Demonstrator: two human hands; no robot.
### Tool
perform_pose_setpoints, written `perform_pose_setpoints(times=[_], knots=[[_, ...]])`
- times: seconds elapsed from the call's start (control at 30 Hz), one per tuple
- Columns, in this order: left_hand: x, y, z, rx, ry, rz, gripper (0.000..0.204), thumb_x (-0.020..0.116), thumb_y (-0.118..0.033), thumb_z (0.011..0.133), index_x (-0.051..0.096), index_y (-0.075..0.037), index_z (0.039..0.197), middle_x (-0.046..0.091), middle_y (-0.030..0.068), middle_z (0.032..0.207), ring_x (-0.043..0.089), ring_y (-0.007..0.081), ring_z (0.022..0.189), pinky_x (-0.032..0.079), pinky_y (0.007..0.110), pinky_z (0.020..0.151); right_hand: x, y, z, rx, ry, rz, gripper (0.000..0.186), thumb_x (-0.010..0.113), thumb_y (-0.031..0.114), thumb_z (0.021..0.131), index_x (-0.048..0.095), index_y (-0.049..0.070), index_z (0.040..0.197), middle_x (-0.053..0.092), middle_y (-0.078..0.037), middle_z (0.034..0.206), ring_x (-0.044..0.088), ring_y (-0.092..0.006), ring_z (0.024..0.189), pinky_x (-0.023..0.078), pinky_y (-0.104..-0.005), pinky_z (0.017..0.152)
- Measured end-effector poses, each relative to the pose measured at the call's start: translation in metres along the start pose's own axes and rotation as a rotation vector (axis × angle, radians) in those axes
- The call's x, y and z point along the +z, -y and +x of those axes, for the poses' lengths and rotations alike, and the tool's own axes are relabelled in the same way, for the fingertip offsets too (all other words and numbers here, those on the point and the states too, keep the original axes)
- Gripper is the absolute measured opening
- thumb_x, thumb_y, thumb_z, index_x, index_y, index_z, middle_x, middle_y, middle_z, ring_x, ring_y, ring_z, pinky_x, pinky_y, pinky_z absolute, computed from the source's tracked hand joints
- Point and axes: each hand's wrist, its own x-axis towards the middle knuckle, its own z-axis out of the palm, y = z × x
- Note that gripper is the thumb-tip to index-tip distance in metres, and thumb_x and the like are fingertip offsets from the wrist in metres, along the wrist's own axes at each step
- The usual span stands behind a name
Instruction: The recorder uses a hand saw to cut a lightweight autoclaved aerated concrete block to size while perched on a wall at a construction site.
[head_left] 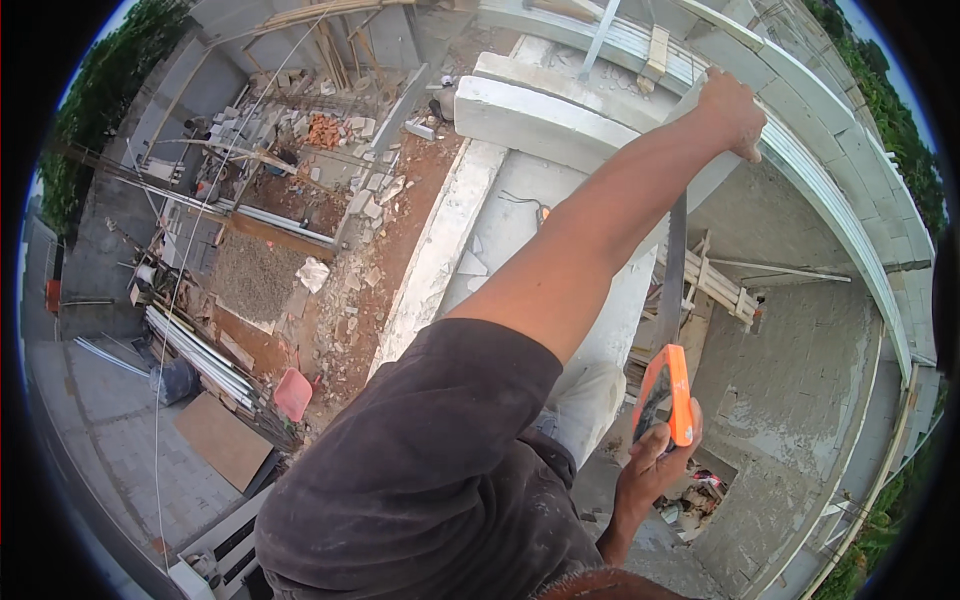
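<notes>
My right hand (650, 468) grips the orange handle of a hand saw (674, 270). The saw's long grey blade points away from me, and its far end passes under my left forearm beside a pale strip. My left arm stretches across the view to the far right. There my left hand (735, 110) is closed, knuckles up, at the upper end of that strip near the long metal rails (800, 160). What its fingers hold is hidden. A thick white block (540, 122) lies on the wall top left of my forearm.
Below on the left lies a yard with rubble (370, 200), a gravel heap (262, 275), orange bricks (324, 131) and a pink basin (293, 394). A low grey floor (790, 400) spreads at the right beneath the wall. Planks (715, 280) stand under the blade's right side.
</notes>
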Motion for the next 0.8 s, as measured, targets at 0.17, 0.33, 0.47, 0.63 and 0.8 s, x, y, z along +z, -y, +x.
perform_pose_setpoints(times=[0.17, 0.33, 0.47, 0.63, 0.8], knots=[[0.01, -0.007, -0.012, 0.055, 0.011, -0.007, 0.064, 0.068, -0.071, 0.077, 0.071, -0.024, 0.121, 0.062, 0.0155, 0.127, 0.058, 0.0372, 0.121, 0.044, 0.055, 0.098, 0.069, 0.044, 0.129, -0.053, 0.067, -0.18, 0.047, 0.048, 0.03, 0.107, 0.043, 0.002, 0.144, 0.064, -0.027, 0.119, 0.066, -0.0399, 0.099, 0.05, -0.0422, 0.087], [0.008, 0.006, -0.005, 0.042, -0.039, -0.029, 0.06, 0.069, -0.068, 0.077, 0.072, -0.027, 0.121, 0.066, 0.0115, 0.124, 0.063, 0.0359, 0.116, 0.042, 0.058, 0.099, 0.026, 0.018, 0.016, 0.25, 0.056, 0.065, 0.051, 0.048, 0.037, 0.106, 0.045, 0.002, 0.142, 0.067, -0.022, 0.114, 0.068, -0.0298, 0.103, 0.05, -0.042, 0.09], [-0.03, 0.001, 0.0, 0.09, -0.059, 0.047, 0.058, 0.069, -0.063, 0.077, 0.076, -0.014, 0.107, 0.071, 0.0183, 0.114, 0.066, 0.0382, 0.109, 0.051, 0.053, 0.093, -0.016, 0.001, -0.046, 0.12, 0.023, 0.043, 0.045, 0.061, 0.021, 0.098, 0.05, -0.003, 0.135, 0.06, -0.024, 0.131, 0.064, -0.0355, 0.113, 0.051, -0.0426, 0.094], [-0.003, 0.002, -0.008, 0.145, -0.074, 0.005, 0.06, 0.069, -0.061, 0.078, 0.071, -0.013, 0.115, 0.069, 0.0238, 0.112, 0.066, 0.041, 0.107, 0.052, 0.054, 0.09, 0.08, 0.019, 0.129, -0.032, 0.015, -0.159, 0.052, 0.071, 0.014, 0.091, 0.048, 0.009, 0.138, 0.066, -0.014, 0.071, 0.061, -0.0367, 0.059, 0.047, -0.0444, 0.056], [-0.013, 0.021, 0.006, 0.087, -0.004, 0.0, 0.06, 0.068, -0.061, 0.08, 0.071, -0.01, 0.111, 0.071, 0.0243, 0.107, 0.068, 0.0412, 0.102, 0.054, 0.053, 0.087, 0.053, 0.006, 0.046, -0.087, -0.009, -0.116, 0.05, 0.072, 0.014, 0.089, 0.053, 0.005, 0.134, 0.072, -0.016, 0.097, 0.066, -0.0314, 0.067, 0.051, -0.0412, 0.062]])
